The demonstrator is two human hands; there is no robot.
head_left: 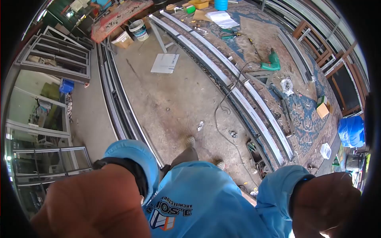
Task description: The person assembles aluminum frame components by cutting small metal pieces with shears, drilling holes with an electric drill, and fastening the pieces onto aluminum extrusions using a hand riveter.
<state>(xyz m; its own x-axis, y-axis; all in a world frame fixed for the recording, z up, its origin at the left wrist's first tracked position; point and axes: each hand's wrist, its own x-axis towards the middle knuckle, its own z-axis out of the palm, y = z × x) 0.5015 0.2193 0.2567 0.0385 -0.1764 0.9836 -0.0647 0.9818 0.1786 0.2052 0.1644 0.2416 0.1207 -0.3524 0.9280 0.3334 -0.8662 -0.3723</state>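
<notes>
Close to the camera, my left hand (91, 202) is raised at the lower left, with a dark band at its wrist below a light blue cuff. My right hand (327, 204) is lifted at the lower right in a similar way and lies partly in shadow. The fingers of both hands are out of view, so whether they hold anything is hidden. Between them is the front of a light blue printed shirt (206, 198). Long metal profiles with white film (248, 107) lie across the workbench ahead, well away from both hands.
A green power drill (272, 61) rests on the patterned carpet (305, 115), its cord (216, 119) trailing onto the concrete floor. More long profiles (119, 107) run along the left. Framed panels (55, 59) lean farther left. A bucket (139, 29) stands near the red-topped table (119, 18).
</notes>
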